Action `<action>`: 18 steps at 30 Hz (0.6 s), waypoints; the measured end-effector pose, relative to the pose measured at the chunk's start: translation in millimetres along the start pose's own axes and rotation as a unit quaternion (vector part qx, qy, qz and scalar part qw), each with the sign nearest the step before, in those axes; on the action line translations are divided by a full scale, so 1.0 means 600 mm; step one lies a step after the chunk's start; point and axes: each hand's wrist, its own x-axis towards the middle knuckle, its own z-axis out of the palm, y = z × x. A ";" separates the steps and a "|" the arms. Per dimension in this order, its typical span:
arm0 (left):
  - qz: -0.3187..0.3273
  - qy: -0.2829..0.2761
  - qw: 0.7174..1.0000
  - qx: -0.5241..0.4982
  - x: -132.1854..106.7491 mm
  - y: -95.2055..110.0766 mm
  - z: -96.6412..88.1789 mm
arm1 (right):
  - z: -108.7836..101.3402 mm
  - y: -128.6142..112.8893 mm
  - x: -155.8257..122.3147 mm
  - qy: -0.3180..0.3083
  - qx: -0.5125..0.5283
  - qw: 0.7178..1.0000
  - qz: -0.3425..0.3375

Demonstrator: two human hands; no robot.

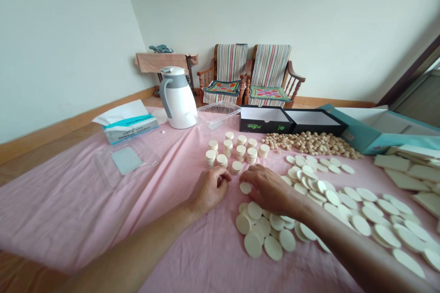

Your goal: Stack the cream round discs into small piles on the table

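My left hand (209, 187) rests on the pink tablecloth (85, 206) with its fingers curled in; what they hold is hidden. My right hand (268, 187) lies just to its right, fingers bent down over a cream round disc (245, 187). Short stacks of the same discs (237, 150) stand right behind both hands. Loose discs (264, 233) lie spread under and to the right of my right forearm.
A white jug (177, 98), a tissue pack (125, 121) and clear plastic trays (218, 114) sit at the back left. Black boxes (275, 120), a heap of small round nuts (309, 143), a teal box (381, 132) and flat cream slabs (412, 169) lie to the right. Two wooden chairs stand by the wall.
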 end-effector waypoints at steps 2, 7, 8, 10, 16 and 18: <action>-0.003 0.000 1.000 0.000 0.000 0.000 0.000 | 0.005 -0.001 0.001 -0.003 -0.003 1.000 -0.002; -0.003 0.000 1.000 -0.003 0.001 0.003 -0.002 | -0.006 -0.005 0.011 0.034 0.000 0.999 0.022; -0.004 0.001 1.000 -0.005 0.001 0.004 -0.003 | -0.011 -0.006 0.016 0.051 -0.004 0.998 0.032; -0.005 0.002 1.000 -0.008 0.001 0.005 -0.003 | -0.018 -0.008 0.030 0.088 -0.026 0.994 0.052; -0.012 0.004 1.000 -0.029 -0.001 0.005 -0.002 | -0.004 -0.007 0.068 0.141 -0.101 0.980 0.096; -0.009 0.003 1.000 -0.028 -0.001 0.004 -0.002 | 0.002 -0.007 0.071 0.141 -0.108 0.979 0.099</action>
